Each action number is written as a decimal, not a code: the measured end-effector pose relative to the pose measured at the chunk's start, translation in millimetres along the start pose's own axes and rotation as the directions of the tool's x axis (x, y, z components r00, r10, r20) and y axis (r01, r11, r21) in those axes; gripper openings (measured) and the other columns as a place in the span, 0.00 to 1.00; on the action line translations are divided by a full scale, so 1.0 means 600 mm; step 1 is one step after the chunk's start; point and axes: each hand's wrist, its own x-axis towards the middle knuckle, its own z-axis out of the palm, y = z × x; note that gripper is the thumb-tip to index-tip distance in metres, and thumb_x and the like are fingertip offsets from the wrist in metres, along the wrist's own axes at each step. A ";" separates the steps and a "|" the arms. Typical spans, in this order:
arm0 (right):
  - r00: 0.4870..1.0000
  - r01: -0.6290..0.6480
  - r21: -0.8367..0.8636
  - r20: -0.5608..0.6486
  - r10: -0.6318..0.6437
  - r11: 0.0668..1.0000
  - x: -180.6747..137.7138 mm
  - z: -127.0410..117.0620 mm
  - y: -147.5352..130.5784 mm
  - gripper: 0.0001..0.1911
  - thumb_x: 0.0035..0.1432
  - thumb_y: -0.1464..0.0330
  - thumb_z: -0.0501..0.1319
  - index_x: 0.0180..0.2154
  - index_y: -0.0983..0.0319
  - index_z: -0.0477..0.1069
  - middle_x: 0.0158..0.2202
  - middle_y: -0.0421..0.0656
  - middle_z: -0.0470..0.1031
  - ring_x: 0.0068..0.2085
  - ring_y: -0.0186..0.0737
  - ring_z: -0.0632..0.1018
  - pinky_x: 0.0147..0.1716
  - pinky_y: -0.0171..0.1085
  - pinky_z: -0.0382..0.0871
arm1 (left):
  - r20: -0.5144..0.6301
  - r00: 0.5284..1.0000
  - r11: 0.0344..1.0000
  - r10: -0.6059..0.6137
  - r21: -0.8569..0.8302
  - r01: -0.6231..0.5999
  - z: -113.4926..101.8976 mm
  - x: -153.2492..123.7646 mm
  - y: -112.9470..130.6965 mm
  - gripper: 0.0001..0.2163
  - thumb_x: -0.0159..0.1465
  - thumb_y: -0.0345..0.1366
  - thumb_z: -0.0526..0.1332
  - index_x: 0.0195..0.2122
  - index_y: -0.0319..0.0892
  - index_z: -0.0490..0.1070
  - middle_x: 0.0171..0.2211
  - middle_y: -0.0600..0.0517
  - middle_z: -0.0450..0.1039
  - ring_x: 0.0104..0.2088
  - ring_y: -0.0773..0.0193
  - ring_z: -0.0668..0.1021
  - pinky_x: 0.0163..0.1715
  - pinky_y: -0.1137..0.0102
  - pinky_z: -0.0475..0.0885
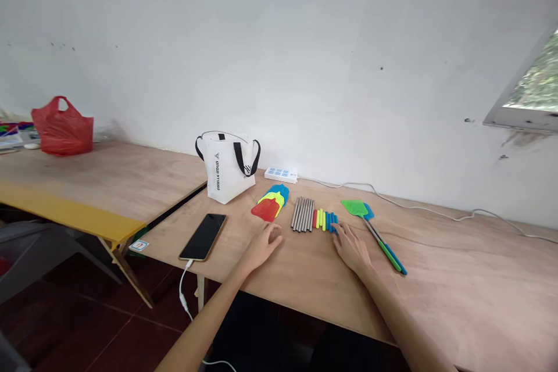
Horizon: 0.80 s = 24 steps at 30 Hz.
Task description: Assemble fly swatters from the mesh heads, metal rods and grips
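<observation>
My left hand rests on the table with its fingers apart and holds nothing. Just beyond its fingertips lies a stack of fly swatter heads, with a red head in front, a yellow head behind it and a blue head at the back. Flat and open, my right hand has its fingertips beside the blue handles; whether they touch I cannot tell. Yellow handles and a red handle lie to their left, beside several metal tubes. Right of that hand are a green fly swatter and a blue fly swatter, both with rods and handles.
A phone on a white cable lies at the left. Behind it stands a white bag with black straps. A power strip sits by the wall, its cord running right. A red plastic bag stands on the neighbouring table.
</observation>
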 end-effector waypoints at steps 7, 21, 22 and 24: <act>0.998 -0.066 -0.006 -0.012 0.066 0.998 0.004 0.005 -0.012 0.21 0.67 0.68 0.51 0.59 0.59 0.67 0.54 0.49 0.73 0.55 0.48 0.72 0.45 0.41 0.69 | -0.196 0.946 0.852 -0.257 0.416 0.318 -0.003 0.107 -0.032 0.45 0.54 0.56 0.68 0.66 0.37 0.53 0.67 0.30 0.54 0.67 0.32 0.60 0.63 0.47 0.56; 0.989 0.112 0.018 -0.101 -0.110 0.994 0.005 -0.004 -0.034 0.22 0.68 0.71 0.48 0.58 0.60 0.71 0.62 0.47 0.71 0.62 0.47 0.69 0.66 0.54 0.51 | -0.265 0.923 0.777 -0.278 0.503 0.378 -0.009 0.128 -0.021 0.40 0.58 0.52 0.66 0.67 0.38 0.55 0.62 0.34 0.66 0.62 0.40 0.68 0.59 0.53 0.63; 0.987 0.124 0.019 -0.109 -0.121 0.992 0.007 -0.003 -0.041 0.22 0.68 0.71 0.49 0.58 0.60 0.71 0.62 0.47 0.72 0.63 0.47 0.69 0.68 0.56 0.47 | -0.272 0.925 0.787 -0.267 0.492 0.372 -0.009 0.128 -0.021 0.40 0.58 0.51 0.67 0.67 0.38 0.54 0.62 0.34 0.66 0.62 0.41 0.69 0.59 0.55 0.63; 0.983 0.135 0.020 -0.125 -0.132 0.991 0.013 0.001 -0.056 0.22 0.69 0.71 0.49 0.59 0.59 0.71 0.61 0.47 0.73 0.63 0.48 0.69 0.69 0.61 0.37 | -0.281 0.928 0.808 -0.243 0.470 0.354 -0.007 0.127 -0.023 0.39 0.58 0.48 0.68 0.66 0.39 0.54 0.61 0.35 0.66 0.60 0.43 0.70 0.57 0.57 0.66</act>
